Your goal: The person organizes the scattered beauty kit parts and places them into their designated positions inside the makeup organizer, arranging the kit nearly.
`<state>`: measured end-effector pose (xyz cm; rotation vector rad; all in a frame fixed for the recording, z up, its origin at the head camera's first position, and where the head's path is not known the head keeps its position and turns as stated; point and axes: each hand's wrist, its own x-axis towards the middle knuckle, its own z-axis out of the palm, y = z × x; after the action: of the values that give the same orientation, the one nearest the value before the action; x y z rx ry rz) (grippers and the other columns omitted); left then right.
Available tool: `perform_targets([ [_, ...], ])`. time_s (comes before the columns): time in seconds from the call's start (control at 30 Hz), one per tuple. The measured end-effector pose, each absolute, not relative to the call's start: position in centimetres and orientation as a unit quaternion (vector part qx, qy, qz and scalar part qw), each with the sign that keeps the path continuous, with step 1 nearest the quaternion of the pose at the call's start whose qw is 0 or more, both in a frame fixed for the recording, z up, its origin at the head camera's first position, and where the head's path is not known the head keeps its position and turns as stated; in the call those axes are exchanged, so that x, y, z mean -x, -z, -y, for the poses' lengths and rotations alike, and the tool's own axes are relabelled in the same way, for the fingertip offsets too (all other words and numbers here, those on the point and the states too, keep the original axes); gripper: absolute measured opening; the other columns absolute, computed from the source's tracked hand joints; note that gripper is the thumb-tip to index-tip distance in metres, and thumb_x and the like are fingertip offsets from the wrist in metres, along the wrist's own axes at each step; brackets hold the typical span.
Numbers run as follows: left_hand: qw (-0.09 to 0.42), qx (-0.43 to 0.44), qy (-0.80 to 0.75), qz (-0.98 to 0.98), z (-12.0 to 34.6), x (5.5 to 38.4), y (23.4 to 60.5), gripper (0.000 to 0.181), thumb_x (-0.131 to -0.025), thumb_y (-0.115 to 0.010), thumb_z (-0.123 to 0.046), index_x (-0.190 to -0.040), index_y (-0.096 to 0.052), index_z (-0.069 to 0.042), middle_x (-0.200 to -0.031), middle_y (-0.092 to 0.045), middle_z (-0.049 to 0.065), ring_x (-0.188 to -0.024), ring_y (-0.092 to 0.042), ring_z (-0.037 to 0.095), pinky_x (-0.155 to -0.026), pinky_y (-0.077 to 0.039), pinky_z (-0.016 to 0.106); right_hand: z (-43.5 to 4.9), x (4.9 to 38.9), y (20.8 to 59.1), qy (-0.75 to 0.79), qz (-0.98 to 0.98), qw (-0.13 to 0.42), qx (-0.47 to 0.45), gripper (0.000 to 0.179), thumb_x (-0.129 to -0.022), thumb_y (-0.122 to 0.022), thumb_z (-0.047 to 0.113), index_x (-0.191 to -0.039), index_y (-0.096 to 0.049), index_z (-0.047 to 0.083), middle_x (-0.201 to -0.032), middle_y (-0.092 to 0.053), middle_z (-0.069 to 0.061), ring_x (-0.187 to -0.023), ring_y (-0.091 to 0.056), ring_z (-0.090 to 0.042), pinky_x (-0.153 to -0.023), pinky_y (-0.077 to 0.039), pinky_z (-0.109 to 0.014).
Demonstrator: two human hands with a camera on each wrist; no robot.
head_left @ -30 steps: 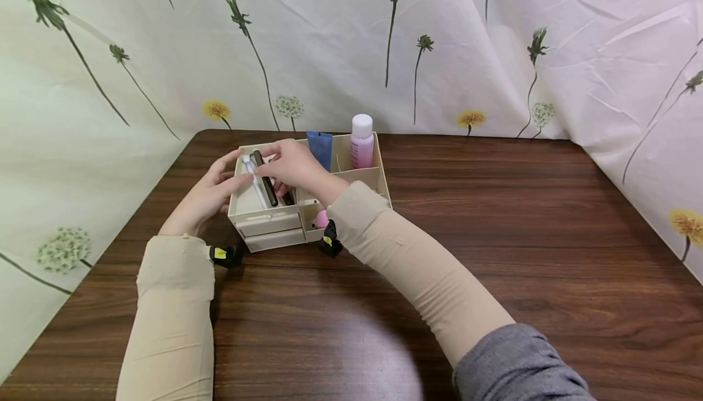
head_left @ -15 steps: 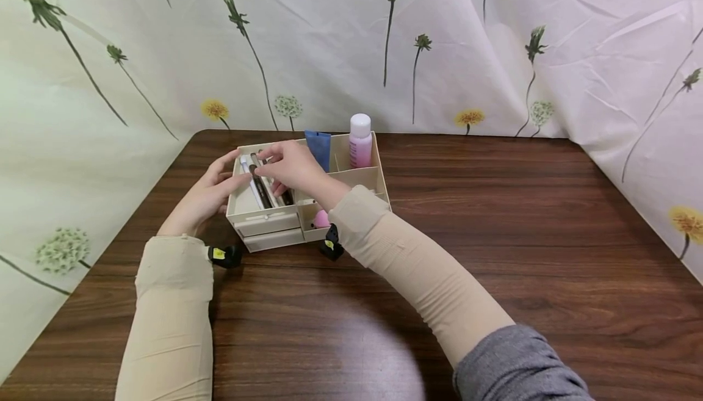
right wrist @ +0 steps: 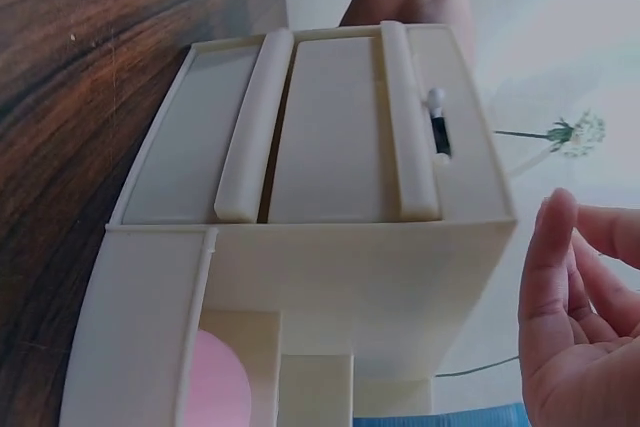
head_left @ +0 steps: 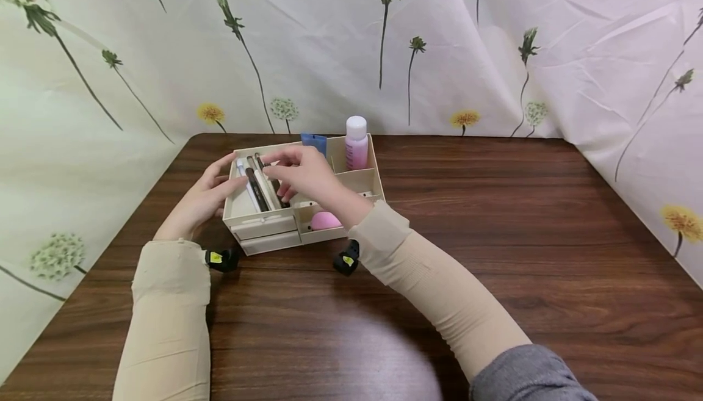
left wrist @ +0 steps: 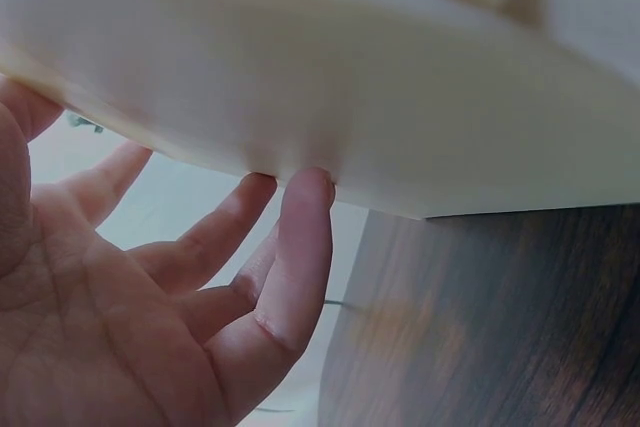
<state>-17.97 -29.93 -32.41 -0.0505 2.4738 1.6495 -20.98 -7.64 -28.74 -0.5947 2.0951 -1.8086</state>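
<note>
A cream desktop organizer [head_left: 271,242] stands toward the back left of the table. Its left top tray holds several slender sticks: a pale blue-and-white one [head_left: 240,168], a dark pen-like stick [head_left: 256,190] and a white one [head_left: 266,188] among them. My left hand [head_left: 198,202] is at the organizer's left side; in the left wrist view, fingertips [left wrist: 310,187] touch the edge of its wall. My right hand [head_left: 307,175] hovers over the tray's right part, thumb and forefinger slightly bent. Nothing shows between its fingers, and it hides part of the tray.
Other organizer compartments hold a blue tube [head_left: 314,140], a pink bottle with white cap [head_left: 356,144] and a round pink object [head_left: 325,221]. Two drawers are closed below the tray. A flowered cloth [head_left: 329,53] hangs behind the brown wooden table [head_left: 494,205].
The dark stick, earlier at my right fingers, has settled beside the pale one in the tray. My right hand has drawn slightly right, uncovering the white stick. My left hand stays put.
</note>
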Motion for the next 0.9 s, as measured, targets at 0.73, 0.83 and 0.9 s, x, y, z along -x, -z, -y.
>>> perform_targets([
  [0.73,0.073,-0.001,-0.548,-0.833,30.7,17.6,32.6,0.078,-0.103,-0.049,-0.039,-0.161,0.000,-0.020,-0.151,-0.020,0.028,-0.086,-0.061,-0.001,-0.068,-0.056,0.024,-0.5,17.9,30.1,0.691,-0.693,0.098,0.180,0.024,-0.096,-0.064,0.010,-0.117,-0.068,-0.002,-0.083,-0.066,-0.006,-0.061,-0.059,-0.014,-0.060,-0.056,-0.027],
  [0.83,0.052,0.000,-0.517,-0.854,30.6,17.3,32.3,0.078,-0.103,-0.050,-0.039,-0.161,-0.004,-0.016,-0.153,-0.020,0.030,-0.104,-0.057,0.013,-0.074,-0.054,0.026,-1.7,17.4,30.5,0.694,-0.694,0.084,0.171,0.024,-0.097,-0.063,0.010,-0.116,-0.068,-0.003,-0.080,-0.065,-0.004,-0.060,-0.059,-0.014,-0.060,-0.057,-0.028],
  [0.9,0.028,0.000,-0.482,-0.876,30.5,17.0,32.0,0.077,-0.102,-0.050,-0.039,-0.160,-0.008,-0.012,-0.153,-0.021,0.033,-0.119,-0.051,0.030,-0.087,-0.051,0.036,-2.6,17.3,30.7,0.700,-0.691,0.074,0.167,0.024,-0.097,-0.063,0.009,-0.116,-0.067,-0.004,-0.079,-0.064,-0.004,-0.060,-0.060,-0.013,-0.060,-0.057,-0.028],
])
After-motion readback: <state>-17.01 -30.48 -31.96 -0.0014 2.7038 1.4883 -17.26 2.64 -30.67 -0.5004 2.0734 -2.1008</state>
